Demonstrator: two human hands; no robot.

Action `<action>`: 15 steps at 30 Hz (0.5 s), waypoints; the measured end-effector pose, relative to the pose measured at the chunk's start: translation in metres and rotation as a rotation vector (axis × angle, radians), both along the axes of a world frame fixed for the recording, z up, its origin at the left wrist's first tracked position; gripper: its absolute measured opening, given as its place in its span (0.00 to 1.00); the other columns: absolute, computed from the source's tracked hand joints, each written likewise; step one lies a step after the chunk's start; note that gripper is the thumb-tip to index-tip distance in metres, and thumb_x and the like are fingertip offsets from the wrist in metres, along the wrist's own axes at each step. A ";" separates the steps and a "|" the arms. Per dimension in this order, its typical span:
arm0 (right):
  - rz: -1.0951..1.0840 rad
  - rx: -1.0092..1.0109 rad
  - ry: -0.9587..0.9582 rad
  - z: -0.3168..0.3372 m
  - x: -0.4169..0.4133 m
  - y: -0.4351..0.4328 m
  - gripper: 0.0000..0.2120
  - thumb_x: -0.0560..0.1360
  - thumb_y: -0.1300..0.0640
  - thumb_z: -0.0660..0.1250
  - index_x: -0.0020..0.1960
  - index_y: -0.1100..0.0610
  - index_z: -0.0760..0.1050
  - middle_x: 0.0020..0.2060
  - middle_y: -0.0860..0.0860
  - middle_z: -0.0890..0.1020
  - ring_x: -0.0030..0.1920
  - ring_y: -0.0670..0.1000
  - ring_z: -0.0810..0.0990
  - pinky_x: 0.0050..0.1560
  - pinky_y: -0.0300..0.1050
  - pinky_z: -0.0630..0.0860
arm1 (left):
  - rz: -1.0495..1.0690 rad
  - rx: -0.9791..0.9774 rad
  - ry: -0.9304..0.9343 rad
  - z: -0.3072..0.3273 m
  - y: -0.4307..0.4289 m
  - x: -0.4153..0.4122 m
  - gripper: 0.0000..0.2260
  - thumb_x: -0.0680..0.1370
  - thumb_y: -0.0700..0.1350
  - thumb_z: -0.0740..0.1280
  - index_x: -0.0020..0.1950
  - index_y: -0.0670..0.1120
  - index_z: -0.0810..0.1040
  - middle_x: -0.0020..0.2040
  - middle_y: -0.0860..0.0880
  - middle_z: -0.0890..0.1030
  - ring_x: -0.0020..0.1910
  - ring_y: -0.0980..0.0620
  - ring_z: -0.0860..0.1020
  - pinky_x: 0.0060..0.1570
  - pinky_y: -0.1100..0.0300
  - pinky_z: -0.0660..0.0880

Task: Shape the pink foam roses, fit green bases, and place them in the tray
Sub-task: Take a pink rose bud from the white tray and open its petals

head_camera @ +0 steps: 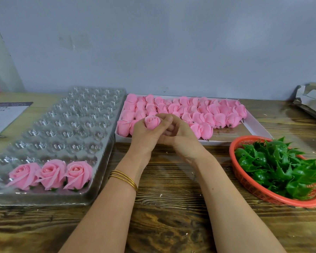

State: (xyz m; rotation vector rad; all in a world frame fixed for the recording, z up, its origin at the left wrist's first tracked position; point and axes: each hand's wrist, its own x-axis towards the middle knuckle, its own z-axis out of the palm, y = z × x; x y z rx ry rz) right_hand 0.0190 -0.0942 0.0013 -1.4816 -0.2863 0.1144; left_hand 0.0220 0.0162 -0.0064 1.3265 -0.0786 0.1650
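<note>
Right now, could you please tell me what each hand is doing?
Left hand: closed round the pink foam rose bud.
Right hand: fingers curled, pinching the same bud's side.

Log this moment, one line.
stage: shaping | left hand: grips rose bud | right hand: pinches it | tray: three finished roses | green bases: in basket

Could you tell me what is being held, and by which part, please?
A pink rose bud: the left hand grips its lower half, and the right hand pinches its side.

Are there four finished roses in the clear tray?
No, only three finished roses sit in the clear tray, all in its nearest row.
</note>
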 end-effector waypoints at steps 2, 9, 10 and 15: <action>0.033 0.030 0.015 -0.001 0.001 0.000 0.26 0.72 0.78 0.65 0.67 0.64 0.69 0.56 0.63 0.81 0.54 0.56 0.78 0.57 0.50 0.79 | -0.020 -0.002 -0.018 0.000 0.001 0.000 0.09 0.74 0.43 0.75 0.34 0.50 0.85 0.35 0.49 0.85 0.36 0.52 0.83 0.37 0.60 0.79; 0.085 0.077 0.057 -0.001 0.000 -0.001 0.26 0.74 0.78 0.63 0.68 0.62 0.70 0.48 0.54 0.83 0.52 0.53 0.80 0.57 0.47 0.79 | -0.012 0.000 0.010 -0.001 0.003 0.001 0.06 0.73 0.47 0.75 0.36 0.51 0.85 0.36 0.47 0.85 0.38 0.51 0.83 0.39 0.58 0.78; 0.065 0.048 0.043 -0.001 0.000 -0.001 0.27 0.72 0.79 0.64 0.67 0.62 0.70 0.47 0.54 0.82 0.51 0.54 0.80 0.55 0.47 0.79 | -0.002 0.009 0.014 -0.001 0.002 0.001 0.07 0.74 0.46 0.75 0.36 0.51 0.85 0.36 0.48 0.85 0.37 0.52 0.83 0.38 0.59 0.78; -0.058 -0.101 -0.055 0.001 -0.002 0.002 0.29 0.67 0.77 0.71 0.66 0.63 0.72 0.55 0.64 0.80 0.45 0.50 0.79 0.50 0.41 0.80 | 0.019 0.030 0.024 0.000 0.001 0.000 0.05 0.75 0.45 0.74 0.39 0.47 0.83 0.34 0.49 0.85 0.37 0.55 0.84 0.37 0.64 0.79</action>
